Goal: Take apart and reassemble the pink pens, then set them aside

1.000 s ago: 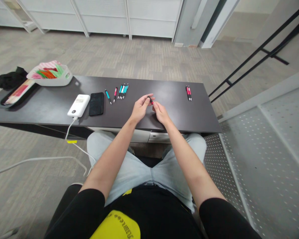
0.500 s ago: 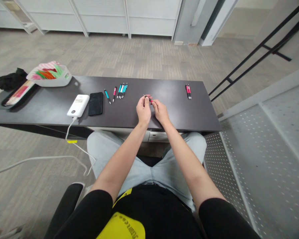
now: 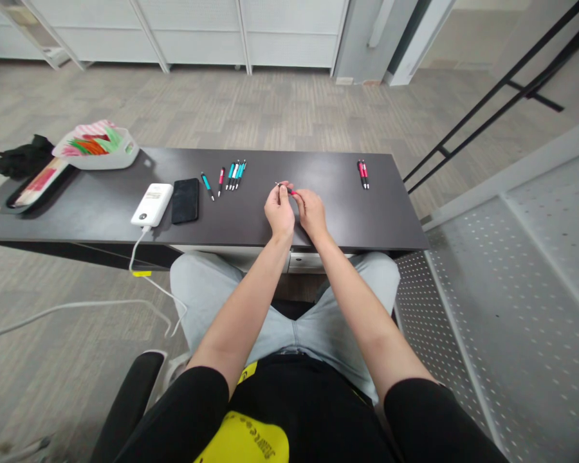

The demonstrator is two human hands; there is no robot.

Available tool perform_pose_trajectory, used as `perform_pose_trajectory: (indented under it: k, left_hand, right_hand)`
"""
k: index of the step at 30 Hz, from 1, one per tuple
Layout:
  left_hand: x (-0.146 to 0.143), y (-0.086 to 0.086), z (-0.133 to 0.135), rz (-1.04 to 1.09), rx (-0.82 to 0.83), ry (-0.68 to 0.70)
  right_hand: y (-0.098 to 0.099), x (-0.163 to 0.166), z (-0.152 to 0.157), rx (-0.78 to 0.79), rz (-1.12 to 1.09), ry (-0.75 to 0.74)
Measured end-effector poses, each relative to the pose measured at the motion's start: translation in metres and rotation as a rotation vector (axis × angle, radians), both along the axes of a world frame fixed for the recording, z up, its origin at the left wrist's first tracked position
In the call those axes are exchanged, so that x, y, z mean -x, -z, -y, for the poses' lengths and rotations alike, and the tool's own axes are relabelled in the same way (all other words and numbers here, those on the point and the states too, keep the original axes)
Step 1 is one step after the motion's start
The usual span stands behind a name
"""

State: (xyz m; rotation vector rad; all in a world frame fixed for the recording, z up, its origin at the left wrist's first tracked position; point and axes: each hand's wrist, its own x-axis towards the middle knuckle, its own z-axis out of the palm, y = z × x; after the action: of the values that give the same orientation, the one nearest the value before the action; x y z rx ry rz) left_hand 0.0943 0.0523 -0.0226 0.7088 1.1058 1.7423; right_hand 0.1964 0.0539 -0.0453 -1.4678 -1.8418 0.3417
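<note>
Above the dark desk, my left hand [image 3: 280, 211] is closed around the tip end of a red and black pen [image 3: 292, 191]. My right hand [image 3: 311, 211] pinches the pen's red end, close beside the left. Fingers cover part of the pen, and its pale tip points to the upper left. Further right on the desk lies a pair of red and black pens [image 3: 363, 175]. To the left are a row of several teal and white pens [image 3: 236, 175], a single red pen [image 3: 220, 182] and a slanted teal pen [image 3: 207, 186].
On the desk's left part lie a black phone [image 3: 185, 200] and a white power bank [image 3: 152, 204] with a white cable [image 3: 134, 252] hanging over the front edge. Beyond them stand a white basket [image 3: 120, 157] of colourful items, a dark tray [image 3: 33, 196] and black cloth [image 3: 24, 157].
The pen stays between both hands, and a little more of its red part shows between the fingers. The hands have barely shifted; the camera view has moved slightly.
</note>
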Motion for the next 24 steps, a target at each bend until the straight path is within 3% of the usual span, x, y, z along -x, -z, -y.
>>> perform_pose_trajectory:
  k: [9, 17, 21, 24]
  left_hand:
    - [-0.007, 0.002, -0.001, 0.012, 0.059, -0.081]
    - [-0.009, -0.006, -0.002, 0.086, 0.118, -0.103]
    - [-0.010, -0.009, 0.002, 0.097, 0.090, -0.127]
    - [0.002, -0.011, 0.005, 0.034, -0.016, 0.026]
  right_hand:
    - [-0.011, 0.004, 0.011, 0.021, 0.210, 0.052]
    - [-0.018, 0.009, 0.017, 0.020, 0.279, 0.085]
    - [-0.020, 0.010, 0.014, 0.068, 0.065, 0.012]
    - [-0.024, 0.004, 0.016, 0.166, -0.353, -0.101]
